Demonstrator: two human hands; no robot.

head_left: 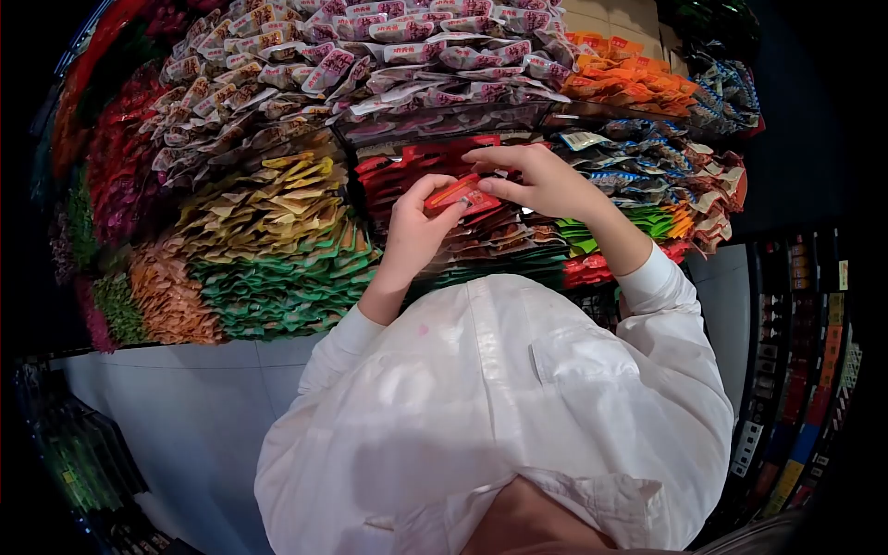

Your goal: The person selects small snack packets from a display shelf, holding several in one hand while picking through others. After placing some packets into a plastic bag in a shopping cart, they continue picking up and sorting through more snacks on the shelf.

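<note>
My left hand (pixel 418 236) is closed on a small red packet (pixel 472 198), thumb and fingers gripping its left end. Just to the right, my right hand (pixel 548 181) hovers with its thumb at the packet's upper right edge. Its fingers stretch leftward, apart from the thumb. Beneath both hands lies a stack of similar red packets (pixel 384 185), partly hidden by them. Dark brown-red packets (pixel 495 236) sit in layers below the held one.
White-and-pink packets (pixel 407 51) are piled behind. Yellow packets (pixel 268 199) and green packets (pixel 277 296) lie to the left. Orange packets (pixel 629 83) and blue-white packets (pixel 638 157) are to the right. Stocked shelves (pixel 795 361) stand beyond the pale floor (pixel 185 388).
</note>
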